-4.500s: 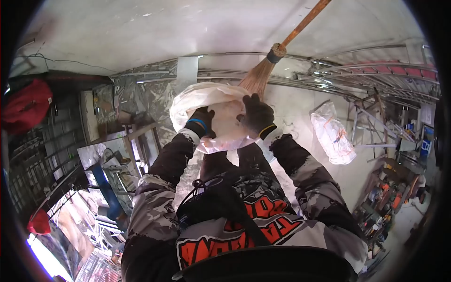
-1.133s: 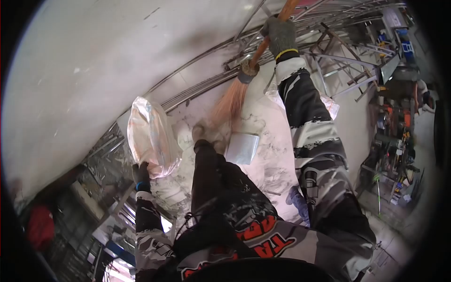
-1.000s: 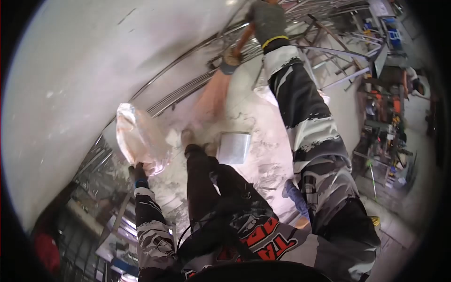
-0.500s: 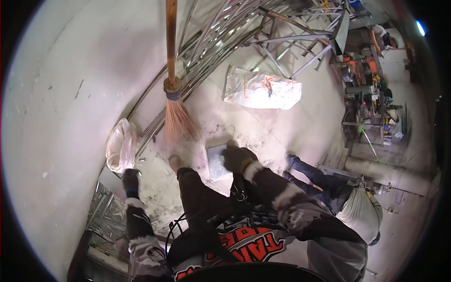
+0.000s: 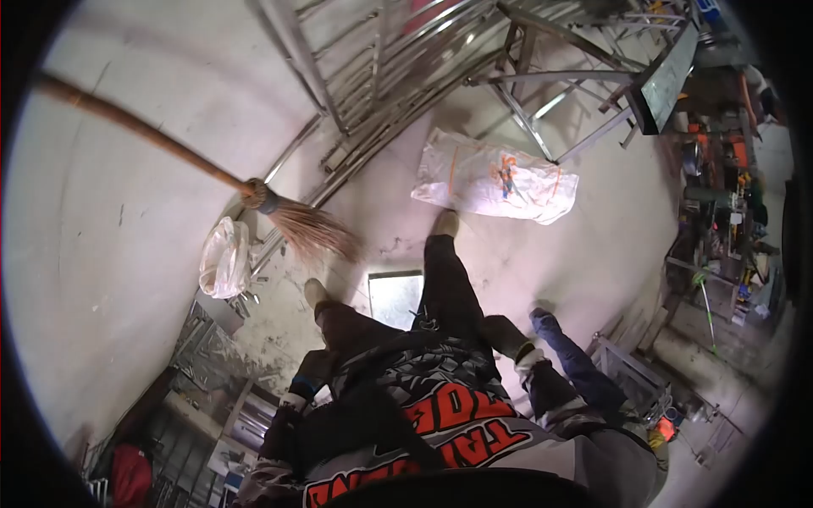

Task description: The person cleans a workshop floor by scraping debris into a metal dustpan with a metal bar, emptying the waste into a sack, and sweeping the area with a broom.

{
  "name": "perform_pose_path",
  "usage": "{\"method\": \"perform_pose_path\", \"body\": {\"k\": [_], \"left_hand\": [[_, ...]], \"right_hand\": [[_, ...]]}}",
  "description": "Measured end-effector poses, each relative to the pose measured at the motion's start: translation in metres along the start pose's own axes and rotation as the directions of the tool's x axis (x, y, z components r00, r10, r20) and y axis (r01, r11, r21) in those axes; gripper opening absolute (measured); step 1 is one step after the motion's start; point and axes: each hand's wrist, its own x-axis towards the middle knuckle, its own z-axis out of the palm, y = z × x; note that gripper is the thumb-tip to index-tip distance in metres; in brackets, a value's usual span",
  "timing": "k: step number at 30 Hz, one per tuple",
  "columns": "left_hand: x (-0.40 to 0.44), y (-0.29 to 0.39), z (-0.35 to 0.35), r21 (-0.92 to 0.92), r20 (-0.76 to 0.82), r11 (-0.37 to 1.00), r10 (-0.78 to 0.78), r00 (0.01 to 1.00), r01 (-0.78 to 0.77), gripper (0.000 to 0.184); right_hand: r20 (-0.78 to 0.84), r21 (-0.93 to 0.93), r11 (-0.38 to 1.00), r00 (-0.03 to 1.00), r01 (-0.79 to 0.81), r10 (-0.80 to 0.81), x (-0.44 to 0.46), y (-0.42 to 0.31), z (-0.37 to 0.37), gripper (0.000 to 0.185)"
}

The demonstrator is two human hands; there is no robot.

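My left hand (image 5: 315, 367), dark and with a blue band at the wrist, is beside my left thigh. Its fingers blend into the dark clothing. My right hand (image 5: 503, 335) hangs by my right hip, apart from the floor; its fingers are too dark to make out. No object shows in either hand. Between my feet a flat square panel (image 5: 395, 300) with a dark far edge lies on the floor, reflecting light. A broom (image 5: 309, 230) stands bristles down near the wall, its wooden handle slanting to the upper left. Left of it sits a whitish plastic bag (image 5: 224, 262).
A white printed sack (image 5: 500, 179) lies flat ahead of my right foot. Metal bars and frames (image 5: 364, 93) line the wall, with a metal stand (image 5: 576, 80) farther right. Another person's leg (image 5: 563, 347) is at my right. Tools crowd shelves (image 5: 720, 178) at far right.
My left hand has come back from beside the plastic bag, my right hand from over the panel. My right foot has moved forward. The broom handle now slants left in view instead of pointing straight up.
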Motion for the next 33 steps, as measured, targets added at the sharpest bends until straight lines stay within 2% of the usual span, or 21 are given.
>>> {"method": "perform_pose_path", "body": {"k": [1,3,4,5,7,8,9,10,11,12,13,14,15,16,17,19,21,23,26,28,33], "left_hand": [[-0.004,0.032,-0.003,-0.006,0.012,1.0,-0.009,1.0,0.009,0.034],[-0.008,0.126,-0.044,-0.502,0.015,0.798,-0.378,0.926,0.334,0.027],[0.0,0.165,-0.067,-0.526,-0.068,0.816,-0.32,0.945,0.238,0.025],[0.016,0.189,-0.082,-0.543,-0.157,0.828,-0.262,0.952,0.139,0.023],[0.042,0.181,-0.075,-0.406,-0.218,0.912,-0.166,0.962,0.065,0.018],[0.07,0.173,-0.088,-0.146,-0.178,0.989,0.004,0.984,-0.03,0.01],[0.101,0.162,-0.103,0.118,-0.088,0.981,0.162,0.983,-0.151,0.006],[0.138,0.143,-0.112,-0.126,-0.147,0.991,-0.06,0.987,0.042,0.008],[0.187,0.134,-0.131,0.057,-0.343,0.998,0.043,0.938,-0.024,0.014],[0.238,0.115,-0.141,-0.034,-0.399,0.999,-0.026,0.917,0.013,0.017],[0.295,0.102,-0.159,0.045,-0.382,0.999,0.029,0.924,-0.013,0.019],[0.355,0.084,-0.159,-0.158,-0.424,0.987,-0.09,0.901,0.025,0.028],[0.416,0.065,-0.159,-0.105,-0.589,0.978,0.086,0.804,-0.181,0.04],[0.476,0.047,-0.159,-0.101,-0.547,0.977,0.102,0.831,-0.187,0.042],[0.537,0.019,-0.147,-0.228,-0.441,0.97,-0.026,0.897,-0.084,0.046],[0.647,-0.027,-0.127,0.04,-0.467,0.999,0.008,0.884,0.012,0.052],[0.716,-0.033,-0.137,-0.022,-0.409,0.973,-0.218,0.886,0.23,0.054],[0.767,-0.042,-0.132,-0.066,-0.481,0.962,-0.265,0.836,0.266,0.041],[0.801,-0.046,-0.123,0.141,-0.485,0.921,-0.255,0.836,0.362,0.034],[0.816,-0.051,-0.111,0.207,-0.582,0.881,-0.239,0.778,0.425,0.023],[0.812,-0.051,-0.101,0.163,-0.684,0.881,-0.223,0.694,0.445,0.021]], "right_hand": [[-0.03,0.057,0.996,0.997,0.069,-0.067,-0.013,0.01,-0.023,0.019],[0.036,-0.062,0.998,0.999,0.031,-0.029,-0.044,0.012,-0.063,0.017],[0.139,-0.162,0.987,0.99,-0.011,0.034,-0.049,0.004,-0.091,0.017],[0.087,-0.169,0.981,0.993,0.09,-0.077,-0.054,0.023,-0.094,0.017],[0.148,-0.307,0.932,0.977,0.194,-0.155,-0.049,0.042,-0.123,0.01],[0.163,-0.299,0.933,0.974,0.199,-0.156,-0.033,0.053,-0.14,0.01],[0.386,-0.303,0.915,0.912,0.265,-0.137,-0.013,0.067,-0.155,0.012],[0.586,-0.29,0.898,0.804,0.331,-0.107,0.014,0.079,-0.171,0.017],[0.307,0.155,0.988,0.951,-0.004,-0.044,0.049,0.072,-0.198,0.014],[0.121,0.102,0.977,0.973,0.186,-0.197,0.092,0.113,-0.183,0.019],[0.048,-0.148,0.952,0.963,0.268,-0.264,0.143,0.153,-0.178,0.018],[0.045,-0.059,0.997,0.998,-0.046,0.049,0.202,0.134,-0.208,0.022],[-0.136,-0.165,0.984,0.986,0.07,-0.093,0.257,0.15,-0.21,0.02],[-0.238,-0.338,0.941,0.964,0.029,-0.116,0.311,0.162,-0.207,0.016],[-0.325,-0.337,0.927,0.904,0.164,-0.278,0.366,0.176,-0.208,0.015],[-0.221,-0.578,0.814,0.95,0.053,-0.219,0.472,0.203,-0.193,0.012],[-0.212,-0.522,0.848,0.951,0.086,-0.227,0.559,0.224,-0.18,0.016],[-0.188,-0.543,0.838,0.965,0.053,-0.183,0.63,0.239,-0.171,0.021],[-0.257,-0.565,0.817,0.917,0.113,-0.304,0.699,0.252,-0.185,0.023],[-0.438,-0.484,0.848,0.778,0.217,-0.45,0.735,0.248,-0.206,0.033],[-0.292,-0.694,0.711,0.858,0.114,-0.422,0.792,0.232,-0.206,0.057]]}}
